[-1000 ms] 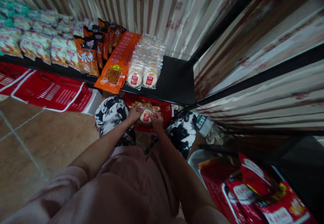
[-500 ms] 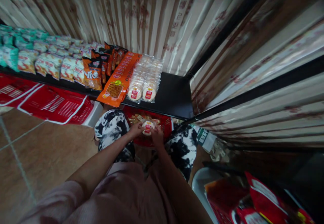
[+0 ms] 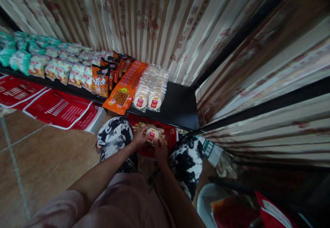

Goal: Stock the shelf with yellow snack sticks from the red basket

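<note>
My left hand (image 3: 139, 138) and my right hand (image 3: 160, 148) both grip a clear packet of round rice crackers (image 3: 152, 134) with a red label. I hold it just above a red basket (image 3: 171, 135) that sits between my knees and contains more snack packets. On the black shelf (image 3: 177, 104) right above lie two rows of the same cracker packets (image 3: 151, 90), beside a row of flat orange packets (image 3: 125, 85).
Further left the shelf carries orange, white and green snack bags (image 3: 59, 68). Red baskets (image 3: 55, 109) lie on the tiled floor at left. A white tub (image 3: 207, 200) with red bags stands at lower right. Striped curtains back the shelves.
The view has tilted downward, so the shelf sits lower in the picture. Both hands keep hold of the cracker packet, which has turned slightly over the red basket.
</note>
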A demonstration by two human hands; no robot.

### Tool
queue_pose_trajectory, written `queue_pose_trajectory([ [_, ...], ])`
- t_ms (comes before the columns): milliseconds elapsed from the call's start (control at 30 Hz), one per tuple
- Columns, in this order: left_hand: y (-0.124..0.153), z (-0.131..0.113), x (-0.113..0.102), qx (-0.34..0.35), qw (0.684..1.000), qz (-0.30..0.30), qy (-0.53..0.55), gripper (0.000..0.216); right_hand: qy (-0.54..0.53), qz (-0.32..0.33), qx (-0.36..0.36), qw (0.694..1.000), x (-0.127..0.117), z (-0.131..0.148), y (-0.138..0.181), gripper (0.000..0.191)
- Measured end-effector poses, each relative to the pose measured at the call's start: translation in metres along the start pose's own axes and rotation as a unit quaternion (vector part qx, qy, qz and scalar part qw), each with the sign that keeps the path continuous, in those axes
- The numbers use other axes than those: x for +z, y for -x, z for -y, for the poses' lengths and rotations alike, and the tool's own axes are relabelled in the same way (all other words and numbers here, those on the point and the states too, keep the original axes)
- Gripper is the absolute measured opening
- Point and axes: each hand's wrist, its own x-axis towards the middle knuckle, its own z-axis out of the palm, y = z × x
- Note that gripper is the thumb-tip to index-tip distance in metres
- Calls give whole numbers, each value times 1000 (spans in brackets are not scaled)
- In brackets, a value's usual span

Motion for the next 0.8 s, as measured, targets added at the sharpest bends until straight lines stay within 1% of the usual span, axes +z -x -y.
queue_pose_trajectory([
  [67, 2, -2, -2, 16, 1000, -6, 6, 44, -2, -15, 6, 1000, -1, 1, 2, 38],
  [133, 6, -5, -6, 31, 999, -18, 11, 47, -17, -28, 27, 999, -3, 2, 4, 43],
  [200, 11, -10, -10, 46, 998, -35, 27, 50, -40, -24, 46, 998, -5, 3, 4, 52],
  [267, 14, -16, -15, 59, 996, -58, 43, 51, -66, -15, 41, 997, -7, 7, 1, 57],
  [333, 15, -21, -20, 81, 992, -90, 45, 51, -88, -17, 12, 996, -10, 16, -5, 55],
  [400, 13, -26, -26, 111, 985, -129, 36, 49, -97, -29, -24, 995, -15, 30, -13, 48],
  [533, 5, -36, -39, 176, 968, -179, 17, 46, -76, -45, -78, 993, -27, 61, -33, 37],
  [667, -1, -45, -51, 218, 957, -190, -6, 47, -91, -24, -90, 992, -36, 77, -53, 34],
  [800, -2, -52, -57, 261, 948, -184, -20, 47, -125, -4, -85, 988, -37, 77, -69, 37],
])
